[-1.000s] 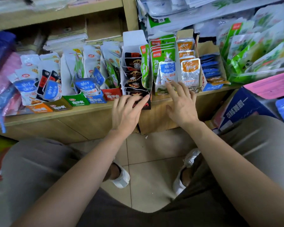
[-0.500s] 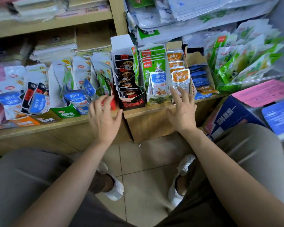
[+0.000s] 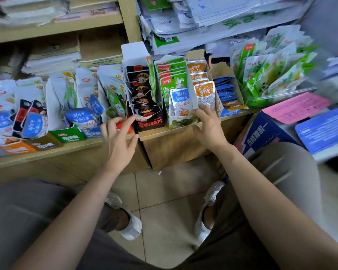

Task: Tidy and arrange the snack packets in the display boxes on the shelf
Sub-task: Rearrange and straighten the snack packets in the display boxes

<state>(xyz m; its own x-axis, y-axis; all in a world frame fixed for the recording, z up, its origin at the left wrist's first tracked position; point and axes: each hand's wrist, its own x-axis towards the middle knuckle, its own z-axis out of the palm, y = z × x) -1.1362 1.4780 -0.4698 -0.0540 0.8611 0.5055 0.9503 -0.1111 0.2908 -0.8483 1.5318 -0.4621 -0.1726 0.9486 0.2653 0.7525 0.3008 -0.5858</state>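
A small shop: wooden shelf (image 3: 47, 151) lined with display boxes (image 3: 150, 123) of snack packets (image 3: 180, 102), stock cartons (image 3: 261, 133) alongside.

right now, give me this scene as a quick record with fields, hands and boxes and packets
left hand: open, fingers spread, index tip by the black box's front corner
right hand: open, fingertips at the foot of the orange packets
black box: upright on the shelf, dark packets filed in a row
green box: green packets, one blue-and-white packet at the front
left boxes: packets leaning and spilling, untidy
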